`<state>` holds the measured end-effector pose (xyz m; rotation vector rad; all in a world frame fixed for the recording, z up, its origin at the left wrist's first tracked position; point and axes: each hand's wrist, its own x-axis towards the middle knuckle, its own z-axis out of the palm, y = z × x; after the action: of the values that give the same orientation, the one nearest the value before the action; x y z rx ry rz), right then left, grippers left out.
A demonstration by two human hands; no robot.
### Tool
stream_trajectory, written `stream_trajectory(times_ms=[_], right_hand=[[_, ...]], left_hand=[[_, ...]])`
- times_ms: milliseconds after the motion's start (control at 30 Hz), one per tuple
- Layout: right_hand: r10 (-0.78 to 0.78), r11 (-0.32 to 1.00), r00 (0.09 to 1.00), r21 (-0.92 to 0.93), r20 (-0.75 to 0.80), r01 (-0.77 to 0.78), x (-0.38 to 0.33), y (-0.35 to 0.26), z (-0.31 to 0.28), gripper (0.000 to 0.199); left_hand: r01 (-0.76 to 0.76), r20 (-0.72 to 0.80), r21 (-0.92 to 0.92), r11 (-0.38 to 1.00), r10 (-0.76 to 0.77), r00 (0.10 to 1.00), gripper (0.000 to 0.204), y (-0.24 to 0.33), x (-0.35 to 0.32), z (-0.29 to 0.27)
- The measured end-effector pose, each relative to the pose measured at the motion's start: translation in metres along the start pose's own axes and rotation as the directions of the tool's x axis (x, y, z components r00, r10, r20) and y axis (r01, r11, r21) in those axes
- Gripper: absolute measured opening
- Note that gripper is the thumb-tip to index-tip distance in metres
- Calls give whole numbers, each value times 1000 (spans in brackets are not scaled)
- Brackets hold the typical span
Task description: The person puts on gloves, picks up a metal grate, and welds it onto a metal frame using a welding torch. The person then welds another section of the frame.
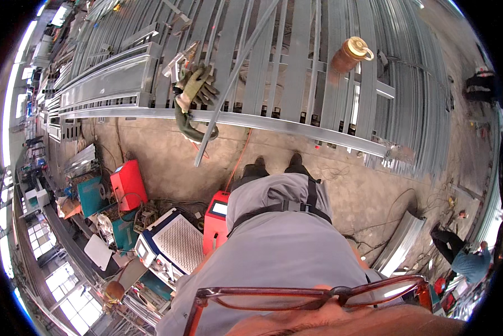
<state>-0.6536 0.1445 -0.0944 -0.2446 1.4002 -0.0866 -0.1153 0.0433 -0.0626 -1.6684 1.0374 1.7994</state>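
Neither of my hands shows; only slivers of my arms [359, 255] appear at the sides of my grey shirt. In front of me is a rack of long grey metal profiles [257, 61]. On its near left part lies a pair of work gloves [195, 87]. Against them rests a metal hand tool with a nozzle-like tip [178, 64], its exact kind unclear. A dark green hose or sleeve [187, 127] hangs from there over the front rail. One loose metal bar [234, 81] lies slantwise across the rack. Farther right stands a brown bottle with a yellowish lid [349, 54].
Red machine boxes [129, 185] and a white-and-blue machine [176, 241] stand at my left. Cables trail over the concrete floor [296, 143]. At the right lies a metal channel [399, 243], and beyond it another person [469, 263] is bent low.
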Motion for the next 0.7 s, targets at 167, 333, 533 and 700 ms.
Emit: stream_trajectory(times_ms=[167,333,533,700], right_hand=[[-8,997,999,-72,-54,4,5,-12,-8,27],[-5,990,997,-141,-74,-5,11,-23,-20,25],[1,978,996,-209,-86,-19,12,-32,-28,23],[-8,963,997,-270,-77,-13,11,-33,-31,22]], left_hand=[[2,-24,-20,1000,-2,1000,31,-2,-4,8],[1,-35,-57,998,-3,999,32,-4,-4,23],[-14,-53,-85,996,10,999,34,-11,-4,33],[-31,-19,-50,998,30,999,36,-24,-15,37]])
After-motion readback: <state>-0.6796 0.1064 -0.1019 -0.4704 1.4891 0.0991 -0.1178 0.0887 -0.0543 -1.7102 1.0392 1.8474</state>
